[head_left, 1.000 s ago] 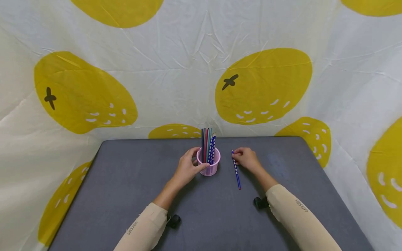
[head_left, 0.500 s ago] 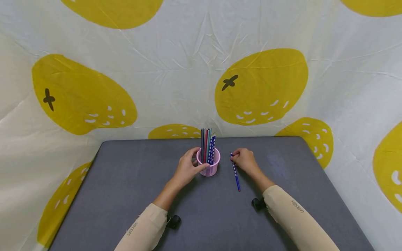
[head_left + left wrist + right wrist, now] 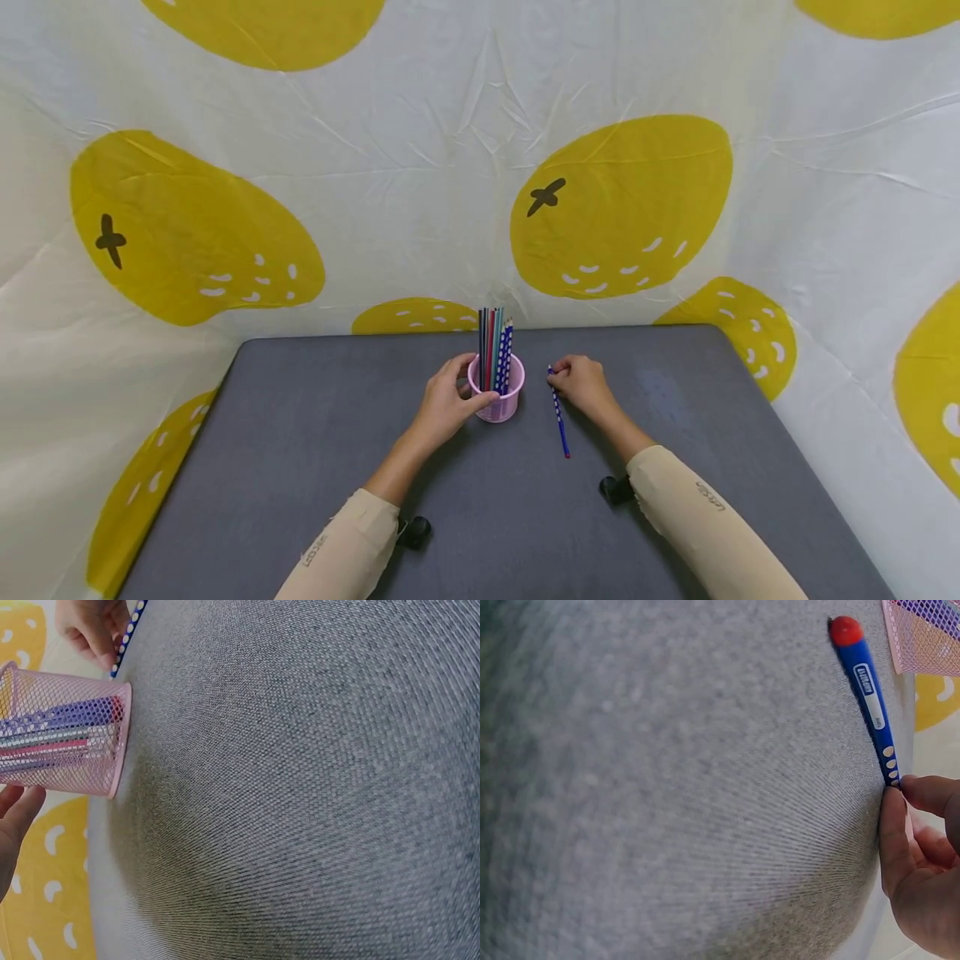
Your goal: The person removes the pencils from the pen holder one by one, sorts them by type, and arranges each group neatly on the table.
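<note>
So, the right hand [image 3: 587,386] has just edged a little toward nine o'clock, bringing the blue dotted pencil [image 3: 559,414] slightly closer to the pink mesh cup [image 3: 506,409] — a small shift, while the left hand [image 3: 442,408] has stayed put. The pencil is still outside, at about four o'clock from the cup, its red end toward half past five, so I'd judge the handling of it is under way rather than finished.

From my end, the right grip reads as a pinch: thumb and fingers pressed on the pencil near its far end. The left grip curves round the cup from eight o'clock, thumb across the near side, fingers toward the back. I cannot tell whether the pencil rests on the grey surface [image 3: 300,458] or sits just above it.

Only my head feed gives me the tops of the bundle of pencils [image 3: 495,346] standing in the cup. The right wrist feed loses the held pencil's tip behind the fingers, but shows me its red end up close and a white label [image 3: 870,697] on the barrel. The left wrist feed looks through the mesh — there I get red lower ends on the blue pencils, which the head view doesn't make out.
</note>
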`<action>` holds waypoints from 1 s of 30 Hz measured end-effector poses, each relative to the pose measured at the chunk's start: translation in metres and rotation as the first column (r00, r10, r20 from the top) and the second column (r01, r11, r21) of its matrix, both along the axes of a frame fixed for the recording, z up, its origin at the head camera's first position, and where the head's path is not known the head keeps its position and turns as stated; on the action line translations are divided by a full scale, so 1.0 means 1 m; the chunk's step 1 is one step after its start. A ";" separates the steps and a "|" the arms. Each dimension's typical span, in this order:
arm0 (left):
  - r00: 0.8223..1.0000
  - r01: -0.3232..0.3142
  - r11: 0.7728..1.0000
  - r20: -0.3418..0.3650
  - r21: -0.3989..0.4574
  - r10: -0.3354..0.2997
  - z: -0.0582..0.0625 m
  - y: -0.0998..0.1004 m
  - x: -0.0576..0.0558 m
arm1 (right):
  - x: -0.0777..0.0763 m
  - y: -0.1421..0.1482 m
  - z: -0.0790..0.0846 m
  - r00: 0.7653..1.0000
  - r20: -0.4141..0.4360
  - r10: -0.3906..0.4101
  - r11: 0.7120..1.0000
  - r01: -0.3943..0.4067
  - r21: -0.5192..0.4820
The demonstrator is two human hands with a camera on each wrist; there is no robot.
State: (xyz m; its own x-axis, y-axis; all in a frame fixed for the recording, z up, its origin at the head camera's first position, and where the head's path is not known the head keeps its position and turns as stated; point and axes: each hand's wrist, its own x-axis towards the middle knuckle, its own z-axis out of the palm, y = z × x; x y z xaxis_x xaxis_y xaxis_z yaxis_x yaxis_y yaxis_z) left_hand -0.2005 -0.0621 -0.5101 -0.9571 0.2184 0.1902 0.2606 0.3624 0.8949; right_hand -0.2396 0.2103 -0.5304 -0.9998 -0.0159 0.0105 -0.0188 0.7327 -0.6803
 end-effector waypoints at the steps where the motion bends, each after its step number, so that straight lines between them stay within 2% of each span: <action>1: 1.000 0.000 1.000 0.002 -0.002 0.000 0.000 0.000 0.000 | 0.000 0.000 0.000 1.000 0.003 0.004 1.000 -0.004 -0.004; 9: 1.000 0.002 1.000 -0.001 0.003 -0.002 0.000 -0.001 0.001 | 0.000 0.004 0.003 0.999 0.010 0.037 0.999 -0.037 -0.035; 11: 1.000 0.002 1.000 -0.004 0.006 -0.002 0.000 -0.001 0.001 | 0.001 0.005 0.004 0.999 -0.022 0.035 0.999 -0.036 -0.030; 15: 1.000 -0.002 1.000 -0.006 -0.005 0.002 -0.001 -0.001 0.002 | 0.001 0.003 0.007 0.989 -0.137 0.049 0.999 -0.051 -0.015; 17: 1.000 -0.001 1.000 -0.005 -0.012 0.001 -0.001 -0.001 0.002 | 0.001 0.001 0.011 0.983 -0.178 0.052 0.997 -0.061 -0.042; 20: 1.000 0.000 1.000 -0.006 -0.014 0.000 0.000 -0.001 0.003 | 0.000 -0.005 0.019 0.980 -0.188 0.057 0.991 -0.079 -0.113; 24: 1.000 -0.004 1.000 -0.009 -0.013 0.004 0.000 -0.002 0.002 | -0.002 -0.014 0.030 0.987 -0.148 0.070 0.967 -0.103 -0.232; 30: 1.000 0.002 1.000 -0.012 -0.020 -0.002 0.001 -0.002 0.003 | -0.006 -0.028 0.044 0.985 -0.115 0.129 0.897 -0.166 -0.411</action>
State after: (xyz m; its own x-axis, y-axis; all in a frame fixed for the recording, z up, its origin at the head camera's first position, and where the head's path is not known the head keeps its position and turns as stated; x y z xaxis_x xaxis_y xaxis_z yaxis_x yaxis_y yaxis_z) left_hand -0.1978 -0.0641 -0.5096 -0.9543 0.2245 0.1973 0.2720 0.3792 0.8844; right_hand -0.2459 0.1822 -0.4863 -0.9816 -0.1388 0.1312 -0.1740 0.3665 -0.9140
